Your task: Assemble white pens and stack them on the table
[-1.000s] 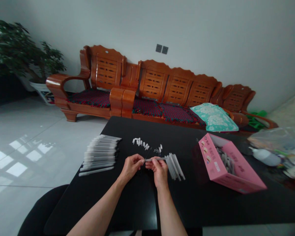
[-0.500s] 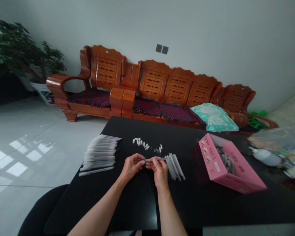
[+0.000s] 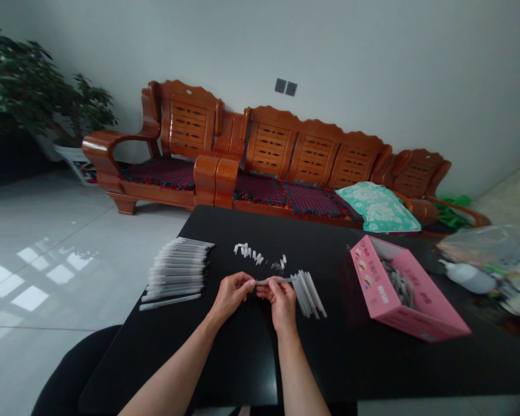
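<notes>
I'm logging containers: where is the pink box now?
In the head view, the pink box stands on the black table, right of the right hand and the small row of pale tubes.

1. Left hand (image 3: 236, 289) and right hand (image 3: 281, 297) close together over black table (image 3: 342, 358), both pinching one slim pale tube (image 3: 262, 282), left hand at its left end; fine detail there too small to read
2. Left on table: long row of pale tubes (image 3: 177, 274), dark tips facing right
3. Beyond hands: short white pieces (image 3: 248, 251) loosely lined up, plus tiny thin parts (image 3: 277, 266), unclear
4. Just right of right hand: smaller batch of tubes (image 3: 307, 294), side by side
5. Further right: open-top pink box (image 3: 385, 300), greyish items inside; white bottle (image 3: 468, 276) past it
6. Behind: carved wooden bench (image 3: 273, 144), teal patterned cloth (image 3: 379, 208) on it; potted plant (image 3: 30, 86) far left
</notes>
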A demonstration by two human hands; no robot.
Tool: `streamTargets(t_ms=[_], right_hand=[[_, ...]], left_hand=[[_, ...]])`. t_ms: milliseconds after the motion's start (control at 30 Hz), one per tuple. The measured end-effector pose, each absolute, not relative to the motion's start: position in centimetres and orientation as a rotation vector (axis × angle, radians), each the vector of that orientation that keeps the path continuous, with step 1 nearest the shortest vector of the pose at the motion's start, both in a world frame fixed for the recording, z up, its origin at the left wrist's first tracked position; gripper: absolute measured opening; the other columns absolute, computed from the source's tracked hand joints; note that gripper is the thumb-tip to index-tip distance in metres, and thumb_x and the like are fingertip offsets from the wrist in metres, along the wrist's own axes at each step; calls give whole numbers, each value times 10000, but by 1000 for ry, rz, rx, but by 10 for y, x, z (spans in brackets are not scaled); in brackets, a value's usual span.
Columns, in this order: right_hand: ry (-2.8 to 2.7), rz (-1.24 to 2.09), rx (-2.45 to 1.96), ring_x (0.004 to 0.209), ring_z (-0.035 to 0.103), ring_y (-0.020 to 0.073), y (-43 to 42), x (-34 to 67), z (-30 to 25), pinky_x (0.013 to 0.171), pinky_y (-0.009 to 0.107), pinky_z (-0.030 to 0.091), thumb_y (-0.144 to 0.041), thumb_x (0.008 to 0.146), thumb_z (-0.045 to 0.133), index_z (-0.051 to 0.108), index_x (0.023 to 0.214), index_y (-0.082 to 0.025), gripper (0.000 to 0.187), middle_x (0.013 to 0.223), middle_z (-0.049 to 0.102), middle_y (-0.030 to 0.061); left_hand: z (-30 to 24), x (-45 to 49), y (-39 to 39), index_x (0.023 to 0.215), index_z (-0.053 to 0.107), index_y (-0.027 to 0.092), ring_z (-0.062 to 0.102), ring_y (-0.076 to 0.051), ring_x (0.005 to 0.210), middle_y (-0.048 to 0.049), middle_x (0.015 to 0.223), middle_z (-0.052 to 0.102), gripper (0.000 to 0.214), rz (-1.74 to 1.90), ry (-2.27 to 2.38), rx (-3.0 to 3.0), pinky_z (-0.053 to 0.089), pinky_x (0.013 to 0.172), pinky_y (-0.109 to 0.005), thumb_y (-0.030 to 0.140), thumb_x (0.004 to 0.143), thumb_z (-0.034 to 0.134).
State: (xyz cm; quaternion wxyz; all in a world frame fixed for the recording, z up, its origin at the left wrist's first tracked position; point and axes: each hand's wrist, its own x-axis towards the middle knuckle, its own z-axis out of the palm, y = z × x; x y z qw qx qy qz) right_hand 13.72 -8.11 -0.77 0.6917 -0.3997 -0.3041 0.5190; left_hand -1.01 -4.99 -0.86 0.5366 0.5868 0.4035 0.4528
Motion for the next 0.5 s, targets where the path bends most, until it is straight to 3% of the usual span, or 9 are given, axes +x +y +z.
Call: streamTargets(t_ms=[100, 367, 433, 500], right_hand=[[-680, 1168, -897, 596, 709, 196, -82, 137, -5, 519, 280, 586, -314, 734, 755, 606, 879, -130, 278, 713, 727, 58], [-687, 1158, -897, 590, 707, 190, -81, 138, -7, 522, 274, 584, -309, 758, 732, 609, 878, -131, 247, 724, 731, 60], [-684, 1143, -887, 591, 709, 196, -81, 138, -9, 522, 282, 585, -310, 771, 720, 602, 870, -136, 232, 728, 732, 60], [-689, 1136, -876, 590, 710, 201, -81, 139, -10, 521, 292, 587, -311, 784, 705, 595, 866, -140, 219, 731, 732, 61]], left_hand=[[-10, -10, -49, 687, 623, 126, 446, -69, 422, -2, 562, 588, 356, 1083, 970, 1449, 313, 419, -178, 453, 824, 587], [-6, -9, -49, 790, 641, 136, 494, -93, 454, 24, 542, 557, 245, 1098, 972, 1454, 360, 428, -180, 380, 781, 652], [-5, -11, -36, 892, 652, 144, 573, -125, 555, -10, 654, 619, 226, 1190, 1045, 1526, 432, 490, -201, 354, 824, 603], [-5, -14, -16, 1041, 643, 155, 641, -167, 757, -63, 883, 671, 240, 1305, 1210, 1652, 509, 648, -253, 275, 846, 567]])
